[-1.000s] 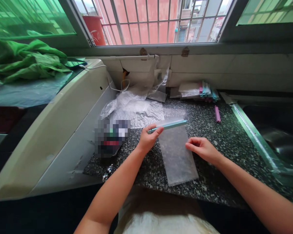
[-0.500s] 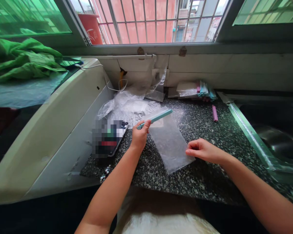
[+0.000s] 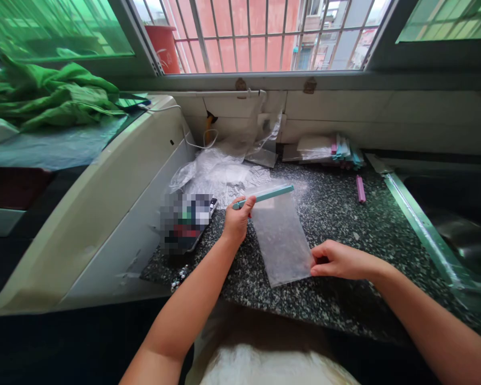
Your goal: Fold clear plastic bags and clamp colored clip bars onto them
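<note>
A teal bag sealing clip (image 3: 274,192) runs along the top of a see-through, frosted plastic bag (image 3: 284,240). My left hand (image 3: 237,218) is closed on the clip's left end, with the thumb on top. At the bag's lower right corner, my right hand (image 3: 339,260) has thumb and fingers pinched together on the film. The bag lies slightly tilted over the dark speckled countertop (image 3: 332,216), and its inside looks flat. Beyond the clip is a heap of crumpled plastic film (image 3: 220,174).
Left of my left hand lies a phone (image 3: 192,224), partly blurred out. A pink clip (image 3: 360,189) rests near a stack of clipped bags (image 3: 324,149) by the wall. The sink (image 3: 444,208) is at the right; a white appliance (image 3: 144,176) borders the left.
The bag and clip have turned a little, so the clip is more level and the bag straighter. My right hand has lowered slightly with the corner. The camera view has shifted left.
</note>
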Motion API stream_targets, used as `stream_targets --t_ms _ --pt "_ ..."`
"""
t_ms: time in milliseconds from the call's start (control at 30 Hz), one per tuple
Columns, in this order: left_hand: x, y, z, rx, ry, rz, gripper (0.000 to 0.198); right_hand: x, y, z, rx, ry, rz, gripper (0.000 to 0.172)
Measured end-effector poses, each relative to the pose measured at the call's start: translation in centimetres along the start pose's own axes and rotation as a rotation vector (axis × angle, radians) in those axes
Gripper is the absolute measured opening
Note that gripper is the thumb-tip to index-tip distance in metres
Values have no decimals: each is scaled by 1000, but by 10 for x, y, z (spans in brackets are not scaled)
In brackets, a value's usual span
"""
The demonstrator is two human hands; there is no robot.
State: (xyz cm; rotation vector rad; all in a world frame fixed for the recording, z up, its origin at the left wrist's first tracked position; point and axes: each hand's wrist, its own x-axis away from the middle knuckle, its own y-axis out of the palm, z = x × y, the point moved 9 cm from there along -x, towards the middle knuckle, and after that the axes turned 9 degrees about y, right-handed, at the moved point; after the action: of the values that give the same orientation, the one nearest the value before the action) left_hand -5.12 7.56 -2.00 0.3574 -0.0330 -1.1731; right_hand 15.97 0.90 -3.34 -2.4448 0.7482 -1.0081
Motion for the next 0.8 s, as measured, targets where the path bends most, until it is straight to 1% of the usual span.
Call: stream_targets --t_ms 33,67,100,167,200,233,267,300,367,433,467,567,667,800 --pt "0 1 1 1 -5 -15 45 0 -2 0 0 -17 15 21" --pt "1 4 1 -1 -13 -41 46 0 -8 -1 -7 -34 74 21" --pt "2 7 1 -6 -25 -78 46 0 -19 -1 -16 -50 188 21" --pt "6 15 0 -28 -52 -187 45 9 -47 -1 -14 -84 542 26" --pt "9 20 -1 -51 -66 -251 45 18 -59 -2 11 -108 726 30" --pt "13 25 -3 -89 -78 -315 43 27 -66 -5 55 -137 876 34" --pt "17 29 -4 -136 -85 -370 41 34 -69 -9 113 -173 983 36" --pt "20 33 -4 -184 -87 -424 39 39 -68 -14 178 -207 1045 37" --pt "28 42 -5 -260 -83 -536 36 41 -63 -23 308 -251 1088 31" --pt "35 50 -4 -291 -69 -631 36 40 -58 -27 416 -269 1089 22" --pt "37 53 -4 -298 -65 -659 37 39 -56 -28 457 -277 1087 20" --pt "38 56 -1 -316 -52 -664 38 36 -52 -29 550 -286 1088 23" --pt "38 59 3 -297 -5 -663 36 31 -48 -29 644 -240 1075 26" --pt "40 61 2 -304 31 -684 33 25 -38 -32 738 -185 1049 17"
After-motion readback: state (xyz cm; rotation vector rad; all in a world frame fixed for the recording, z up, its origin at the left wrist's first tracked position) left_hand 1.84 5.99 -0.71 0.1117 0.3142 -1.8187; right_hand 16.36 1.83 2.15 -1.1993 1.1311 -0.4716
